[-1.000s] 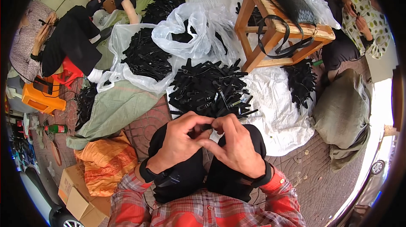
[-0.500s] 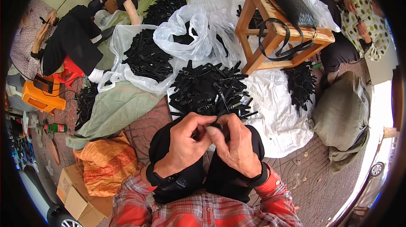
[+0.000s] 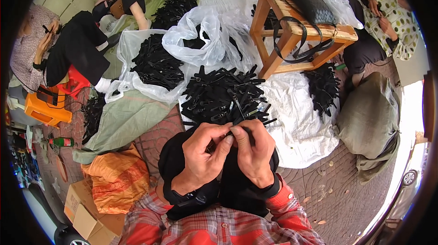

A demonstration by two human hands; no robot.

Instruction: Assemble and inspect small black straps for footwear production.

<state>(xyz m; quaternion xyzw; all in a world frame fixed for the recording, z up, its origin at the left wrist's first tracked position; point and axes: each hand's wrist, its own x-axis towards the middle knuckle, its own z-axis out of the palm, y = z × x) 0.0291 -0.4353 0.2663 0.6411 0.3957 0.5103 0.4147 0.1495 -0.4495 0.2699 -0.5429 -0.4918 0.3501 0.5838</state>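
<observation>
Small dark pc [image 3: 232, 126], mostly hidden, sits where both hands' fingertips meet. L hand [image 3: 202, 154] and R hand [image 3: 252, 152] are both pinching it afaict. Big pile of black strap-like pcs [image 3: 219, 94] at 12 o'clock, just beyond, on white sheeting [image 3: 299, 126]. Wooden stool [image 3: 349, 35] w/ black bag [image 3: 306, 1] at 1, stuffed grey sack [image 3: 368, 117] approx 3, orange sack [image 3: 116, 180] btwn 8 & 9.

a black handbag [image 3: 305, 0] lies on top of the wooden stool [image 3: 285, 44]. right of the wooden stool sits a grey sack [image 3: 367, 117]. far to the wooden stool's left are an orange plastic stool [image 3: 45, 110] and a green bottle [image 3: 63, 142].
</observation>
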